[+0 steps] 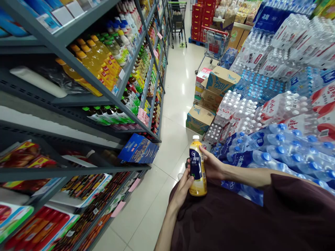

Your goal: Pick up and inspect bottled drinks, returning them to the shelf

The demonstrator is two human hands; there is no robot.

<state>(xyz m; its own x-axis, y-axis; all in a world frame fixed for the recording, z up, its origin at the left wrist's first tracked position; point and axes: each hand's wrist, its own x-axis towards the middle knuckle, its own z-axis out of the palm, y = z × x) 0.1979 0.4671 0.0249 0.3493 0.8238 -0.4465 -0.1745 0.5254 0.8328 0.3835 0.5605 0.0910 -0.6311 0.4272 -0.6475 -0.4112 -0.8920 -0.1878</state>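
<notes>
I hold a yellow drink bottle [198,166] with a white cap and a dark blue label upright in front of my body. My left hand [182,188] grips its lower part from the left, thumb across the label. My right hand [213,166] wraps round the bottle from the right, fingers behind it. Both hands are closed on the bottle. It hangs over the tiled aisle floor [180,87], between the shelving and the stacked water.
Grey shelving [86,73] with bottled drinks and packets lines the left. Shrink-wrapped water bottle packs [277,115] are piled on the right, cardboard boxes [200,118] beside them. A blue box [138,149] juts from a shelf. Shopping carts [213,45] stand farther down the aisle.
</notes>
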